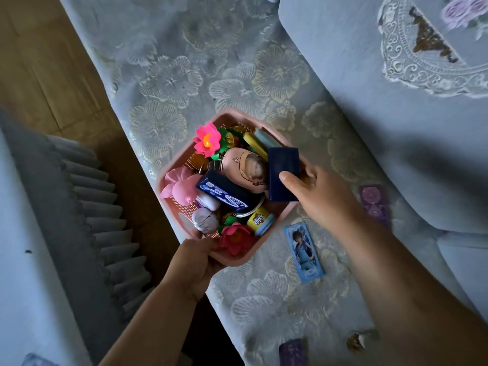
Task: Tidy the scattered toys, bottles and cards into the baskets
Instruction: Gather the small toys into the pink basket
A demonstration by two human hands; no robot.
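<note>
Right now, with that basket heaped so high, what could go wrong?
1. The pink basket is piled above its rim; the dark blue box held over it by the right hand could slide off, or knock the red flower over the near edge.
2. The basket sits at the edge of the sofa seat, gripped by the left hand at one corner; a push might tip it toward the floor.

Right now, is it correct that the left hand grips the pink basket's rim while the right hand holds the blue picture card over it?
Not quite. The right hand holds a dark blue box over the pink basket, not the card; the blue picture card lies on the sofa cover beside it. The left hand does grip the rim, as the head view shows.
</note>
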